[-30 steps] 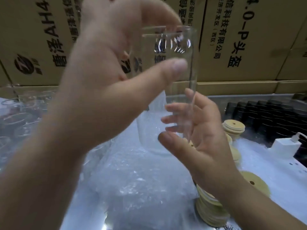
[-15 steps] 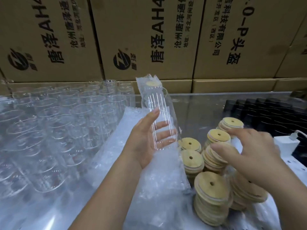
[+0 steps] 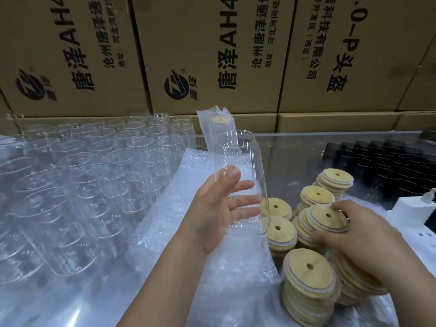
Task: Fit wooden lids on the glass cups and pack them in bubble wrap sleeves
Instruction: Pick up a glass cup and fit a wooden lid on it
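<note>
Up over the middle of the table (image 3: 295,147), the left hand (image 3: 212,213) holds a glass cup (image 3: 238,159), a tall, clear, straight-walled cylinder with its open rim upward and leaning a little to the left. The thumb lies across the near wall and the other fingers curl round the far side, showing through the glass. The cup's base hangs above a rumpled heap of bubble wrap sleeves (image 3: 188,208), soft, cloudy and knobbled, spread from the table's centre toward its near edge.

Toward the right edge, the right hand (image 3: 361,234) rests on a leaning stack and grips its top lid (image 3: 328,218) by the rim, thumb on the near side, fingertips curled over the far side. The wooden lids (image 3: 306,274) around it are flat pale discs, each with a small round hole in the middle and a whitish ring beneath, piled in several uneven columns.

Rows of empty glass cups (image 3: 82,173) crowd the left side of the table, rims up. Behind the held cup, near the back edge, one wrapped cup (image 3: 218,123) stands upright in its sleeve, a lid visible through the plastic. Printed cardboard boxes (image 3: 212,55) form a wall along the back. At the far right corner sit rows of black blocks (image 3: 389,159), with a white plug-like block (image 3: 410,208) just in front of them.
</note>
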